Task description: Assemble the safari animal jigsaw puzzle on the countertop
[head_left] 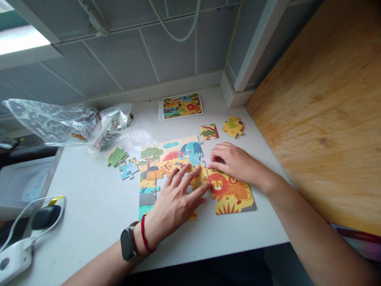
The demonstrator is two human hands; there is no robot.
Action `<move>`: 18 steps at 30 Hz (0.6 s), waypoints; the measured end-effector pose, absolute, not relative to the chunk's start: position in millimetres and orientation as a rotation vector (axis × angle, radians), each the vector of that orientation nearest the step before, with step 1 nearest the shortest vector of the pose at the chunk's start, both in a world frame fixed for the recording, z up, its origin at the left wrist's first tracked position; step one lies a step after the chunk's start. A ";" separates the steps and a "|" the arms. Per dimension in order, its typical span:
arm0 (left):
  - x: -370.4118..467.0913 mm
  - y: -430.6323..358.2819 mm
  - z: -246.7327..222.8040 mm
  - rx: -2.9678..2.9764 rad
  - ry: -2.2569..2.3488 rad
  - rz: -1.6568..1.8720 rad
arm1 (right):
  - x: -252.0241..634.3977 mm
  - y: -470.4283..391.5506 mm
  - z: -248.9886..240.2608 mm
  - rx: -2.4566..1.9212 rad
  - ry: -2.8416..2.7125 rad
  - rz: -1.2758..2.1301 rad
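A partly joined animal puzzle lies flat on the white table, with an elephant at its upper right. Over its middle, my left hand rests with fingers spread, holding nothing and hiding some pieces. A joined section with two lions sits at the right, close beside the puzzle. My right hand is at the lion section's top edge, its fingers curled together; whatever is under the fingertips is hidden. A tree piece and some yellow pieces lie beyond my right hand. Green and blue pieces lie at the left.
A picture card lies near the back wall. Clear plastic bags with contents stand at the back left. A white power strip with a cable and a black plug is at the far left. A wooden panel borders the right side.
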State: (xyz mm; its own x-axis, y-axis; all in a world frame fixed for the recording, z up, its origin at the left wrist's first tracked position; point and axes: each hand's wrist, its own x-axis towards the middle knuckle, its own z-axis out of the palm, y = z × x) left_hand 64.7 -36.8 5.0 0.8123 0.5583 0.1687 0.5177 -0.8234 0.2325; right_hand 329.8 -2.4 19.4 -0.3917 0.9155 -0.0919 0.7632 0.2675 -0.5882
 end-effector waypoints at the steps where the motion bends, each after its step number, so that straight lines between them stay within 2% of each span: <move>1: 64.2 -36.8 4.6 2.821 0.844 0.343 | 332.7 -2.3 20.3 -1.538 -2.268 0.855; 18: 59.1 -32.4 11.2 2.865 0.723 0.217 | 339.8 2.4 17.8 -1.518 -2.297 0.906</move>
